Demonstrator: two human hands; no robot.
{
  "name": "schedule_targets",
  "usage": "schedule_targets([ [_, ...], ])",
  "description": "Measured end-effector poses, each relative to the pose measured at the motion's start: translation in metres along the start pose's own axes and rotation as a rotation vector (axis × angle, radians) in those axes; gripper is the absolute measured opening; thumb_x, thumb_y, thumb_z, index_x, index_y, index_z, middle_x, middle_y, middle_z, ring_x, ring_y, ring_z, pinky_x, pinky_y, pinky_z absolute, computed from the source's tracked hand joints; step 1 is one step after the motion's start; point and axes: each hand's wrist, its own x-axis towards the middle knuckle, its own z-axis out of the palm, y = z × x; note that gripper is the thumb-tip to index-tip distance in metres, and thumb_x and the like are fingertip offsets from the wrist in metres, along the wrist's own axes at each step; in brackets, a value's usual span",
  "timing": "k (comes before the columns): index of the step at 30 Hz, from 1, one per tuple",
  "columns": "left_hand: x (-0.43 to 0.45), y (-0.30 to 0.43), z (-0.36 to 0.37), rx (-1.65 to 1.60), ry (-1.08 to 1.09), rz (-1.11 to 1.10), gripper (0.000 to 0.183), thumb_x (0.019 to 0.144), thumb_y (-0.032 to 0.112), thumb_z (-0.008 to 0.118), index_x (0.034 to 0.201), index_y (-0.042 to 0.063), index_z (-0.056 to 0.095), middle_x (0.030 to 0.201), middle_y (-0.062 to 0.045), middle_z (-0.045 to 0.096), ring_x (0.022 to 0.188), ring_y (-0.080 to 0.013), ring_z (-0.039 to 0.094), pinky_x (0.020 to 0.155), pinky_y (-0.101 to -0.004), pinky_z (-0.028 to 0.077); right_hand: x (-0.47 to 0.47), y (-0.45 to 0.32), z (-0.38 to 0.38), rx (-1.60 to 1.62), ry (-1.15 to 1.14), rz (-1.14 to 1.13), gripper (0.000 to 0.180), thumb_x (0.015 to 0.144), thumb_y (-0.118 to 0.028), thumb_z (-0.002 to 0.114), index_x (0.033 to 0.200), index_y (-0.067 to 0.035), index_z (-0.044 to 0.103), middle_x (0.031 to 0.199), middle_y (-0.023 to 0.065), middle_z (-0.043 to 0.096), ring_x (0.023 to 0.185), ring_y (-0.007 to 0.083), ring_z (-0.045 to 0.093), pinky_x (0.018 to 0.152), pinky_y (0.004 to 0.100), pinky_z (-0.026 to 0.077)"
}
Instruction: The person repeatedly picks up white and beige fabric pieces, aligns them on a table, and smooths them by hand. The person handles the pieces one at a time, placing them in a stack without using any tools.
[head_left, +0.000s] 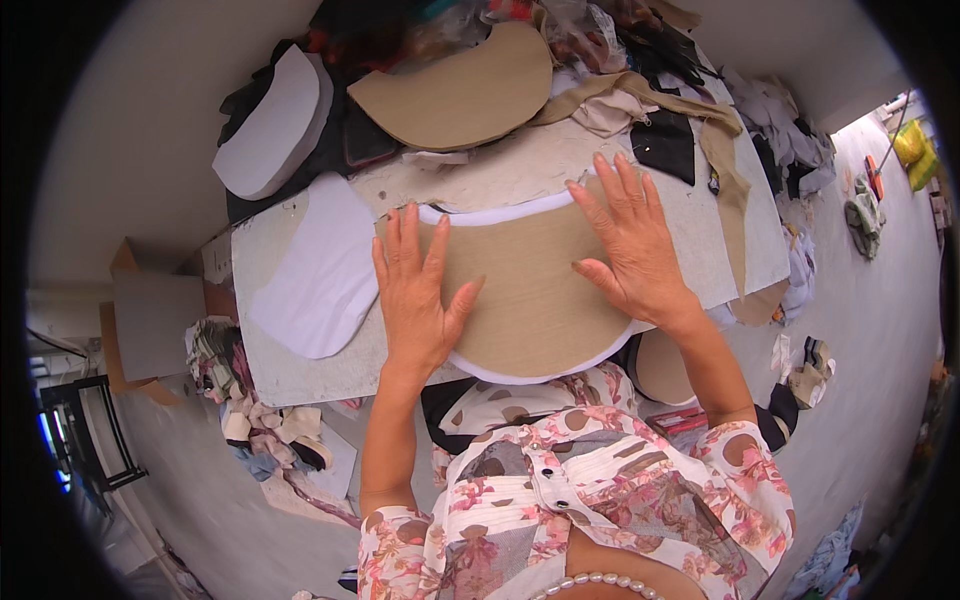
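Observation:
Before me on the white table lies a tan fabric visor-brim piece (525, 292), curved like a crescent. A white layer (517, 212) shows along its inner curve and again along its lower rim. My left hand (416, 296) rests flat on the brim's left end, fingers apart. Over the right end, my right hand (634, 240) is spread flat, thumb pointing inward. Neither hand grips anything. Left of the brim, a white fabric piece of similar curved shape (322, 277) lies on the table.
At the back sit a stack of tan brim pieces (465, 90) and a stack of white ones (270, 127). A tan fabric strip (731, 195) trails down the table's right side near a black cloth piece (664, 146). Fabric scraps (277, 427) and an open cardboard box (157, 322) are at left.

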Motion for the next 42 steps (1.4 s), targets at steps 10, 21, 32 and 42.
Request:
schedule_targets([
  [10, -0.006, -0.004, 0.012, -0.021, -0.150, -0.010, 0.074, 0.083, 0.049, 0.061, 0.143, 0.010, 0.041, 0.154, -0.019, 0.020, 0.143, -0.0379, 0.014, 0.115, -0.0542, 0.007, 0.005, 0.002, 0.025, -0.074, -0.192, -0.001, 0.071, 0.086, -0.046, 0.059, 0.145, -0.014, 0.036, 0.152, 0.0217, 0.022, 0.142, 0.0412, 0.014, 0.115, 0.0553, 0.007],
  [21, -0.070, -0.052, -0.023, -0.388, 0.620, -0.332, 0.030, 0.092, 0.020, 0.059, 0.116, 0.003, 0.062, 0.126, -0.015, 0.058, 0.131, -0.0353, 0.043, 0.107, -0.0480, 0.030, 0.137, -0.158, 0.052, 0.625, -0.114, -0.344, 0.013, 0.076, -0.014, 0.073, 0.082, -0.005, 0.065, 0.076, 0.0073, 0.065, 0.073, 0.0257, 0.061, 0.065, 0.0393, 0.048],
  [32, -0.171, -0.132, -0.068, -0.417, 1.080, -0.846, 0.021, 0.096, 0.015, 0.053, 0.101, -0.001, 0.065, 0.108, -0.011, 0.068, 0.119, -0.0245, 0.055, 0.101, -0.0377, 0.039, 0.183, -0.276, 0.229, 0.340, -0.316, -0.473, 0.008, 0.078, -0.010, 0.064, 0.079, -0.003, 0.067, 0.080, 0.0141, 0.064, 0.084, 0.0327, 0.061, 0.071, 0.0418, 0.049],
  [42, -0.137, -0.174, -0.047, 0.156, 0.538, -0.728, 0.034, 0.089, 0.021, 0.061, 0.120, 0.007, 0.061, 0.131, -0.012, 0.055, 0.135, -0.0309, 0.036, 0.111, -0.0534, 0.019, 0.186, -0.268, 0.218, 0.427, -0.369, -0.454, 0.012, 0.079, -0.010, 0.059, 0.079, -0.002, 0.068, 0.079, 0.0167, 0.067, 0.076, 0.0341, 0.064, 0.069, 0.0434, 0.050],
])
